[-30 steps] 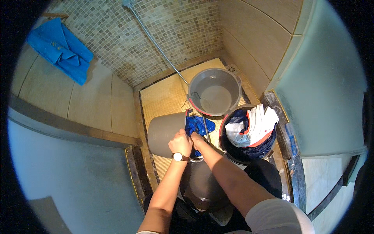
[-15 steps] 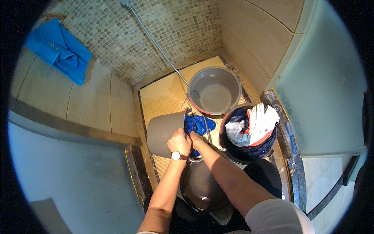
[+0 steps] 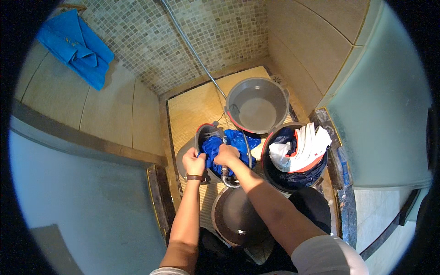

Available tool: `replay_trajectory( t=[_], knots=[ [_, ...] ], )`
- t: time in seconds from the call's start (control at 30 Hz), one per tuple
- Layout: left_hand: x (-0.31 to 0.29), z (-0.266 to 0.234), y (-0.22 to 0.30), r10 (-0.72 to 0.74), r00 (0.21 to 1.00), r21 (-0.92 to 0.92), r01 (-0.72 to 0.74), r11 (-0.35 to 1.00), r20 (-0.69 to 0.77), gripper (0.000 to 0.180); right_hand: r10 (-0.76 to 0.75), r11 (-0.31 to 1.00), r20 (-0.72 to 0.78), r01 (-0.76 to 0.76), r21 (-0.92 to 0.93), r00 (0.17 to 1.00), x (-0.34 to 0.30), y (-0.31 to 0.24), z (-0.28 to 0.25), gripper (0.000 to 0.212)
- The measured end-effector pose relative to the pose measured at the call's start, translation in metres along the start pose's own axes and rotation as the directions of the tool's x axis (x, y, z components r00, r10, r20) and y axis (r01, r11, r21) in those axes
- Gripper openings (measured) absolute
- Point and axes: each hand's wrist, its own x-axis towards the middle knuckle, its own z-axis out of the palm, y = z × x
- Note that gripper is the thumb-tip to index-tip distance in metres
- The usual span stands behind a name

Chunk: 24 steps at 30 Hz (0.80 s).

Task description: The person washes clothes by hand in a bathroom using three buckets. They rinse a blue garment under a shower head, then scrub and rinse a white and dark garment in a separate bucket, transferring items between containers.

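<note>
A grey bucket (image 3: 186, 151) with a red-trimmed rim leans over, its mouth tilted toward the right. My left hand (image 3: 194, 161) is closed at the bucket's left rim, right beside the cloth. Wet blue cloth (image 3: 211, 147) bunches in the mouth and spills out to the right. My right hand (image 3: 227, 155) wraps around a metal hand shower (image 3: 224, 169) over the cloth. Its hose (image 3: 232, 184) curves away below the hand. Streaks that look like water show inside the bucket near the top rim.
Behind stands a grey bucket (image 3: 258, 105) of cloudy water. To the right, a dark bucket (image 3: 293, 185) holds white, orange and navy clothes (image 3: 300, 151). An upturned dark basin (image 3: 240, 215) sits nearest me. A blue brush (image 3: 343, 166) lies on the ledge; a blue towel (image 3: 78, 52) hangs left.
The leaning bucket has turned so its mouth shows more. My hands have moved apart, the left toward the rim's left side. The hand shower's metal body now shows in my right hand.
</note>
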Motion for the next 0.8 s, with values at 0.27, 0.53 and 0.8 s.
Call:
replay_trajectory(
  t=[0.27, 0.53, 0.8],
  knots=[
    [0.010, -0.060, -0.056, -0.147, 0.979, -0.472, 0.064, 0.879, -0.143, 0.033, -0.152, 0.957, 0.025, 0.154, -0.246, 0.988, -0.022, -0.063, 0.038, 0.026],
    [0.012, -0.117, -0.104, -0.428, 0.903, -0.816, 0.216, 0.537, -0.043, 0.018, -0.421, 0.869, -0.057, 0.384, -0.312, 0.905, -0.050, -0.103, 0.072, 0.029],
    [-0.006, -0.126, -0.137, -0.497, 0.867, -0.905, 0.230, 0.357, 0.025, 0.022, -0.337, 0.490, -0.046, 0.133, -0.862, 0.940, -0.039, -0.145, 0.131, 0.030]
  ],
)
